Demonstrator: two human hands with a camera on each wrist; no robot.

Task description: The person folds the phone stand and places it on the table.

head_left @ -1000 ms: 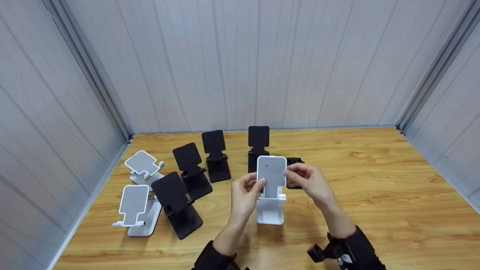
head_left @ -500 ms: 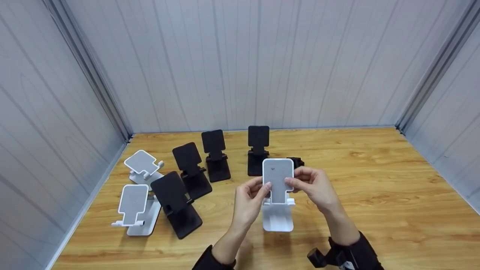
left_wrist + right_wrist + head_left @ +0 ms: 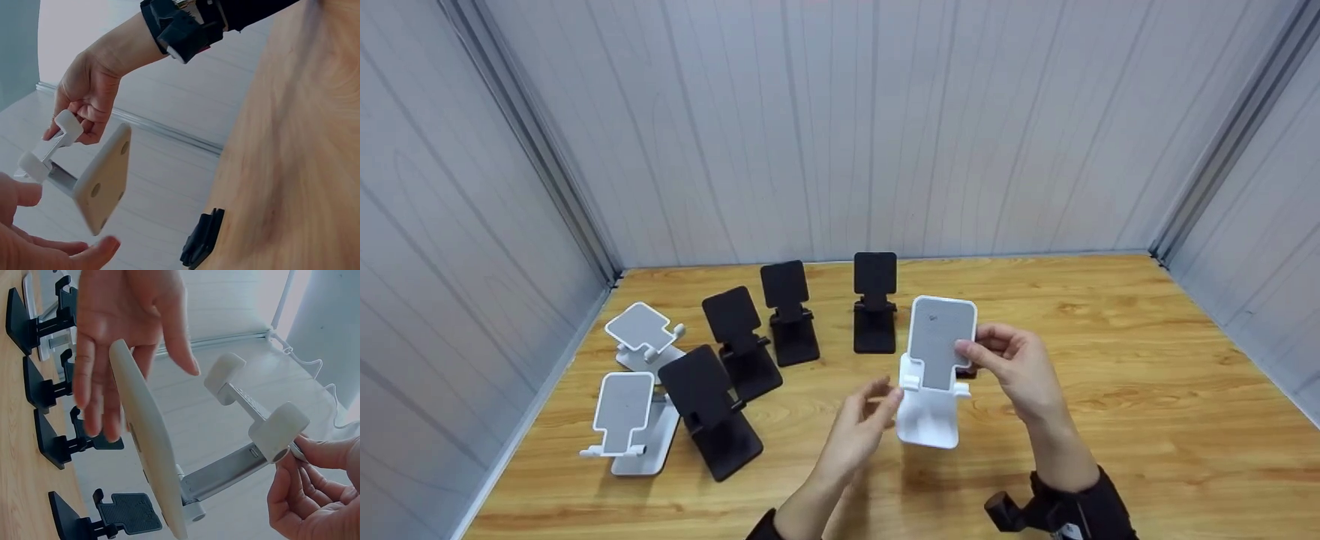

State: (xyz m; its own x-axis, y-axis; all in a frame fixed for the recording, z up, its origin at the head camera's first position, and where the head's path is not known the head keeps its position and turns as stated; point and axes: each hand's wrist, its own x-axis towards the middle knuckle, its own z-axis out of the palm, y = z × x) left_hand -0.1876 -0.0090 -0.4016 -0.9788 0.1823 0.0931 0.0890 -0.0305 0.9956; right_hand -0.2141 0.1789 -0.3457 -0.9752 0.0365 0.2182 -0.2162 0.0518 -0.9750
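My right hand [image 3: 1020, 367] pinches a white phone stand [image 3: 941, 337] by the side of its grey-padded plate, thumb on the pad. The stand is held above the table, unfolded, with its base hanging below the plate. In the left wrist view, the underside of the base [image 3: 109, 177] shows round feet. My left hand [image 3: 859, 427] is just left of the base, its fingers loosely extended and holding nothing; in the left wrist view they are apart from it. A folded black phone stand [image 3: 202, 239] lies on the table, mostly hidden behind the white one in the head view.
Unfolded black phone stands stand at the back [image 3: 875, 300], back left [image 3: 787, 311], left [image 3: 742, 341] and front left [image 3: 712, 412]. Two white phone stands [image 3: 641, 330] are at the far left, the nearer one [image 3: 622, 420] facing forward. Pale walls enclose the wooden table [image 3: 1147, 375].
My left hand has let go of the white phone stand and dropped slightly lower. My right hand has carried the stand to the right and slightly up, tilting it.
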